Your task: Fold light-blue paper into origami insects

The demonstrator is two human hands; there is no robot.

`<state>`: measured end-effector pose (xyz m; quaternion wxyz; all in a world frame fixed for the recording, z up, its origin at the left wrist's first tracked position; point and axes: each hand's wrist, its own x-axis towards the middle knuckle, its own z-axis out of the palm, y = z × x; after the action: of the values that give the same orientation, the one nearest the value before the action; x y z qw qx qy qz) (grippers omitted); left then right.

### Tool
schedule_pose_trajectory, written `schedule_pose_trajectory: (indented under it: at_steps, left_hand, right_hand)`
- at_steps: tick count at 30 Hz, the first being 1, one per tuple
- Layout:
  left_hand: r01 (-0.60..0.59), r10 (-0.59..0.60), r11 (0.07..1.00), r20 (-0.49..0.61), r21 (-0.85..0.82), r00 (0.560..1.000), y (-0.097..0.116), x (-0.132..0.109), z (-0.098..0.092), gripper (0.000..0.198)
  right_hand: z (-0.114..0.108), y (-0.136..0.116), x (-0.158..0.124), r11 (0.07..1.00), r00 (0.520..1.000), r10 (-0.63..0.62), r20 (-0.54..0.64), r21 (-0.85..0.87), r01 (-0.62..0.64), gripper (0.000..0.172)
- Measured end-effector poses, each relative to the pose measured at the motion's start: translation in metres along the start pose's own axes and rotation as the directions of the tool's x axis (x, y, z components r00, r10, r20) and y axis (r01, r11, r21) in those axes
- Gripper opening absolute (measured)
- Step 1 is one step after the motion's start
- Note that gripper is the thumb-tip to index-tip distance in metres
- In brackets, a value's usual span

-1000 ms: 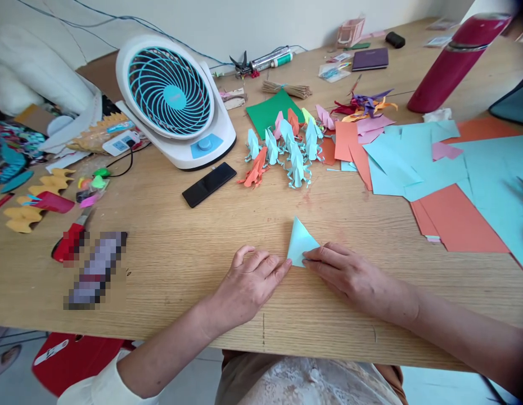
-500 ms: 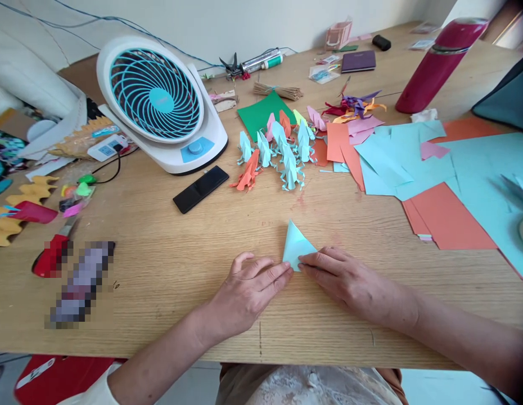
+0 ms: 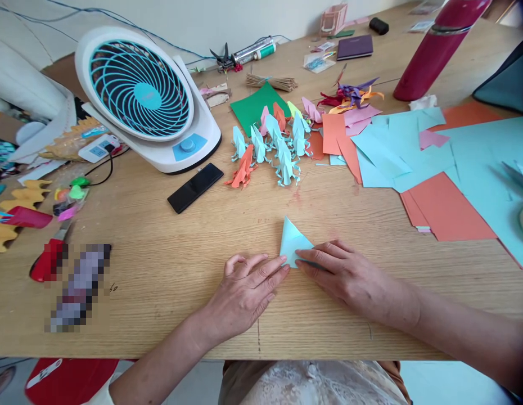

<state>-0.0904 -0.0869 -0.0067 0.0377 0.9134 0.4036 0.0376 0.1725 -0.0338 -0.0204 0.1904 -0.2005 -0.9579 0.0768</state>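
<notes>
A small light-blue folded paper [image 3: 292, 239] lies on the wooden table, one pointed corner facing away from me. My left hand [image 3: 247, 287] rests at its lower left corner, fingers spread and fingertips touching the edge. From the right, my right hand [image 3: 343, 273] lies over the paper's right part, its fingers stretched out and pressing it flat, so that corner is hidden. Beyond the paper stand several light-blue folded paper figures [image 3: 285, 163], with an orange one [image 3: 243, 169] at their left.
A white fan [image 3: 202, 138] and a black phone [image 3: 195, 188] are at the left. Loose blue sheets [image 3: 489, 169] and orange sheets [image 3: 451, 208] cover the right side. Farther back stands a dark red bottle [image 3: 434, 56]. A red-handled knife [image 3: 46, 261] lies far left.
The view has shifted slightly. Both hands remain at the folded paper, and the left hand's fingers have parted a little more at its lower corner.
</notes>
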Motion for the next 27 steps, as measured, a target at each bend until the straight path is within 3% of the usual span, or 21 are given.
schedule_pose_trajectory:
  at_steps: [13,20,27]
  left_hand:
    - [0.013,-0.012,0.999,0.033,-0.035,0.999,0.0068,-0.0023,0.0015,0.055]
    - [-0.021,0.017,0.999,0.092,0.045,0.996,0.0012,-0.0043,0.0046,0.059]
    - [-0.062,0.053,0.993,0.083,0.103,0.995,-0.0012,-0.0040,0.0028,0.059]
  right_hand:
    - [0.0028,0.0023,-0.0025,1.000,1.000,0.018,0.023,0.017,-0.019,0.032]
    - [-0.0014,0.0028,-0.0019,1.000,0.999,0.002,0.034,0.031,-0.003,0.034]
    - [-0.0032,0.0026,-0.0018,1.000,0.999,0.021,0.036,-0.007,-0.021,0.036]
